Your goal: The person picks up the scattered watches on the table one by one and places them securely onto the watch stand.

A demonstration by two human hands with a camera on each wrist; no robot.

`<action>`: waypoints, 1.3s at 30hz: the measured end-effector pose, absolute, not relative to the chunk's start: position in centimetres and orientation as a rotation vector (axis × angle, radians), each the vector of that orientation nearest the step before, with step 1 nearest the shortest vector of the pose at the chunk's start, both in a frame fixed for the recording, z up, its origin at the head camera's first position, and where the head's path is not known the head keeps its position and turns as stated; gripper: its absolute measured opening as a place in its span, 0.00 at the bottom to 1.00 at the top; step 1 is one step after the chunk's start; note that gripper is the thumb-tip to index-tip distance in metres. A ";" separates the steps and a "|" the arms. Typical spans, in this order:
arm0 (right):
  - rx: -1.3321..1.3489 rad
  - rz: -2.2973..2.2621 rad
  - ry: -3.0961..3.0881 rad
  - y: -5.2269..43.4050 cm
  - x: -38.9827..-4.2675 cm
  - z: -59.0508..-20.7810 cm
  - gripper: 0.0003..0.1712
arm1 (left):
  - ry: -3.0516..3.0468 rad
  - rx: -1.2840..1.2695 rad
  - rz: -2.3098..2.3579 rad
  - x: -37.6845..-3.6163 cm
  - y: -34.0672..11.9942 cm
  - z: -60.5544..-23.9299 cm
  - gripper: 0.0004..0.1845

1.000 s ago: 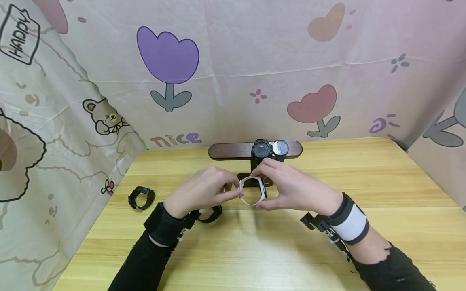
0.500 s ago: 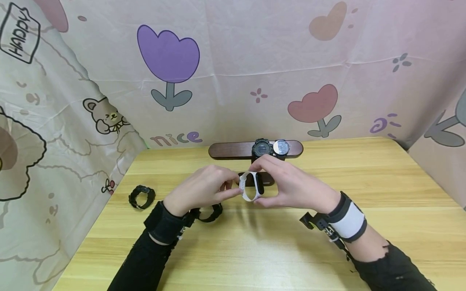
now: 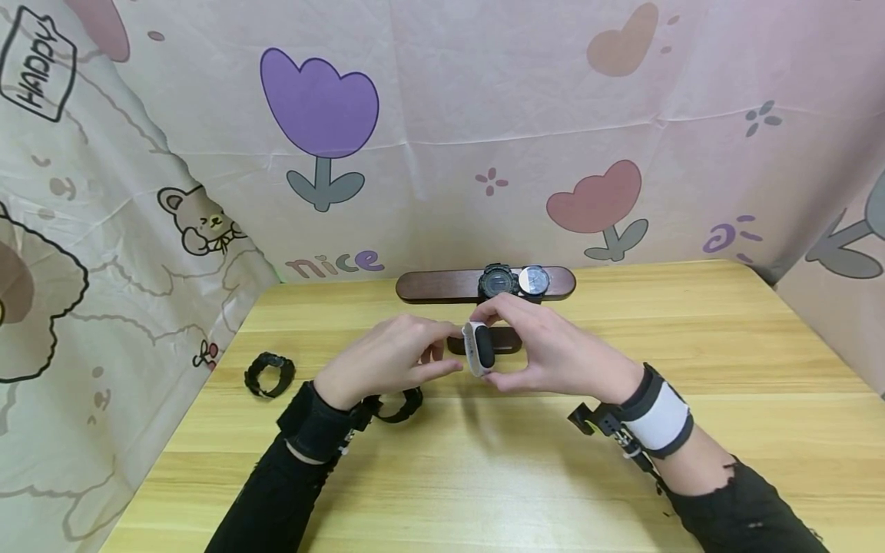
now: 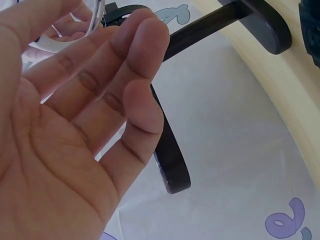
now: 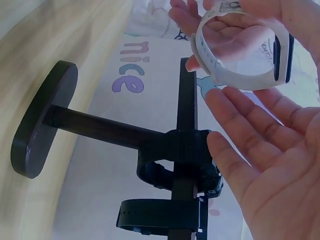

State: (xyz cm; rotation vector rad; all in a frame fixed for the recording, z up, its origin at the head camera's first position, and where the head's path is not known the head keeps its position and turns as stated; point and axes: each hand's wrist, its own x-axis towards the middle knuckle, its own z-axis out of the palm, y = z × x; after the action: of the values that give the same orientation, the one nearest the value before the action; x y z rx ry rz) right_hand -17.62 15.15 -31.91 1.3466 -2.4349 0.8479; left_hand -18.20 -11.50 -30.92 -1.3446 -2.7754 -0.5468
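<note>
A white-strapped fitness band point(image 3: 472, 349) with a dark oval face is held up over the table. My right hand point(image 3: 553, 349) pinches it between thumb and fingers, its dark face turned toward the right hand. In the right wrist view the strap point(image 5: 245, 82) forms a closed loop. My left hand point(image 3: 387, 357) is just left of the band, thumb and index finger apart, their tips right at the strap's edge. The left wrist view shows its other fingers point(image 4: 140, 107) loosely bent, with the band's strap point(image 4: 95, 17) beyond them.
Behind the hands stands a dark wood watch stand point(image 3: 435, 287), bearing a black watch point(image 3: 496, 283) and a silver-faced watch point(image 3: 533, 281). Its base point(image 3: 503, 340) lies just beyond the band. One black watch point(image 3: 269, 375) rests at the left; another point(image 3: 404, 407) is partly behind the left wrist.
The band has turned in the right hand, from an open ring seen side-on to nearly edge-on with its dark face showing. The left hand has barely moved.
</note>
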 end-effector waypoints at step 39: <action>1.277 0.867 -2.404 16.0 -18.1 -31.8 0.37 | -2.663 -1.312 -0.461 -18.5 -11.5 -31.6 0.16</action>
State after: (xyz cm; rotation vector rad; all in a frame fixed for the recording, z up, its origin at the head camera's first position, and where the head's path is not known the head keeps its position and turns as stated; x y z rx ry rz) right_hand -18.12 15.95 -31.77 1.2770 -2.4036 0.8670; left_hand -18.53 -11.52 -31.55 -1.3117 -2.6632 -0.4613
